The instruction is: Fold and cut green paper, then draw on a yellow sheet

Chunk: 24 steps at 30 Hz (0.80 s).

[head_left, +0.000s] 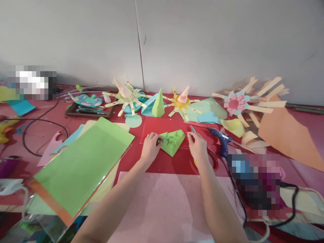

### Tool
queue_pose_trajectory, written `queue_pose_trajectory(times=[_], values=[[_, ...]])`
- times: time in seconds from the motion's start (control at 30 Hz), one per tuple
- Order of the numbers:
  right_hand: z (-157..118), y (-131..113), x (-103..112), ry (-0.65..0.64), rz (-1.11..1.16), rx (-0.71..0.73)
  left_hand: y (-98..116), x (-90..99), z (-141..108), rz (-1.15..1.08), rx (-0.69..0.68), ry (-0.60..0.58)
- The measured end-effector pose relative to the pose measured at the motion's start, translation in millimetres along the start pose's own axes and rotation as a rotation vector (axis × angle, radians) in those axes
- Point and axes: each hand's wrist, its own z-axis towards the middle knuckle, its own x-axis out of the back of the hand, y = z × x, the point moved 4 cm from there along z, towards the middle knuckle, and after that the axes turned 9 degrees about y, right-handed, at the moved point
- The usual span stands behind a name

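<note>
My left hand [151, 145] pinches the left corner of a green folded piece of paper [174, 141], which has creased or cut flaps across its upper side. My right hand [197, 145] is to the right of that paper, apart from it, with thumb and fingertips drawn together. Whatever those fingertips hold, if anything, is too small to tell. Scissors with red and yellow handles [214, 158] lie beneath my right hand, a blade tip showing beyond the knuckles. Under the green piece is a red sheet [154, 125] on the red table.
Beyond the red sheet stand a green paper cone [158, 104] and paper flowers [182, 101]. A blue glue gun [222, 140] lies to the right, its cord running forward. Green sheets in a clear sleeve [88, 165] cover the left. A pink sheet [164, 206] lies nearest me.
</note>
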Motion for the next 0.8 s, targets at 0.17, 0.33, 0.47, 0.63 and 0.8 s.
queue_pose_trajectory(times=[0.17, 0.33, 0.47, 0.63, 0.8], values=[[0, 4, -8, -0.06, 0.111, -0.139, 1, 0.0, 0, -0.006, -0.015, 0.003], [1, 4, -8, -0.077, 0.116, -0.132, 0, -2.6, 1, -0.013, -0.046, 0.008], [-1, 1, -10, -0.064, 0.213, -0.178, -3, -5.0, 3, -0.051, -0.03, 0.01], [-6, 1, -19, -0.051, 0.37, -0.331, -4, -5.4, 3, -0.05, -0.02, 0.015], [-9, 7, -26, -0.06, 0.485, -0.48, -3, -4.9, 3, -0.054, -0.011, 0.006]])
